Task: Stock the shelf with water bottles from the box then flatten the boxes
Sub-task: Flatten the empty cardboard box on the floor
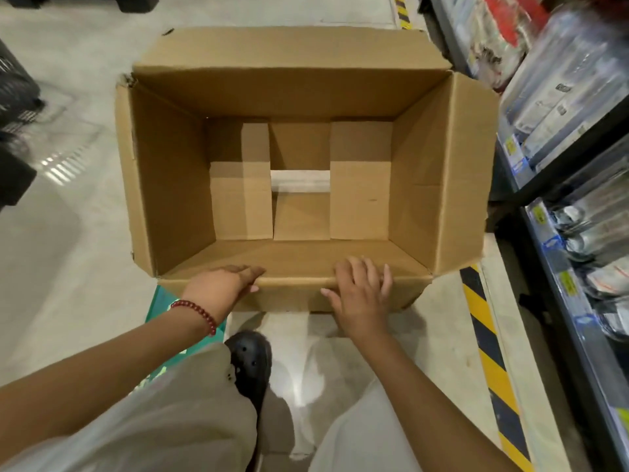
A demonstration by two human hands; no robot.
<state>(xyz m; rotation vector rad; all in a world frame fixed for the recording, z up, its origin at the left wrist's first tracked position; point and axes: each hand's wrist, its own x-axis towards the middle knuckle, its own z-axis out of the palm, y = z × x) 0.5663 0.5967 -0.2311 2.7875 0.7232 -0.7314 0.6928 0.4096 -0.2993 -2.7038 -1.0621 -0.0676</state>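
Note:
A large brown cardboard box (177, 172) stands open on the floor in front of me, its top flaps folded outward. Nothing lies inside it; the bottom flaps are parted and a strip of floor shows through the gap. My left hand (223, 284) rests on the near rim at the left, fingers straight over the edge. On the near flap to the right lies my right hand (360, 287), flat with fingers spread. No water bottles are visible in the box.
Shelving (561, 165) with packaged goods runs along the right, beside a yellow-and-black floor stripe (483, 321). A green flat item (163, 308) lies under the box's near left corner. Dark crates (13, 97) stand at the far left. My black shoe (248, 362) is below the box.

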